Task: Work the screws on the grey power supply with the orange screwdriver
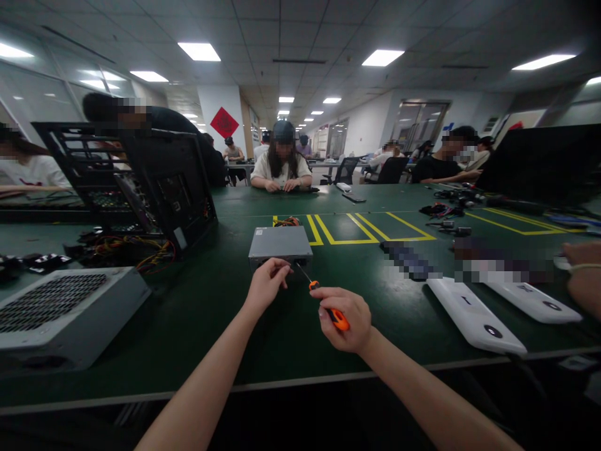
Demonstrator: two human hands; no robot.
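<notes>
A grey computer power supply sits on the green table in front of me, its bundle of wires at the far side. My right hand is wrapped round an orange and black screwdriver. The thin shaft points away and to the left, its tip at the near face of the power supply. At that same face, left of the tip, is my left hand, thumb and fingers pinched together. Whatever they hold, if anything, is too small to make out.
An open black computer case with loose wires stands at left, behind a second grey power supply. Two white devices lie at right, near another person's hand. Yellow tape marks the table. A person sits opposite.
</notes>
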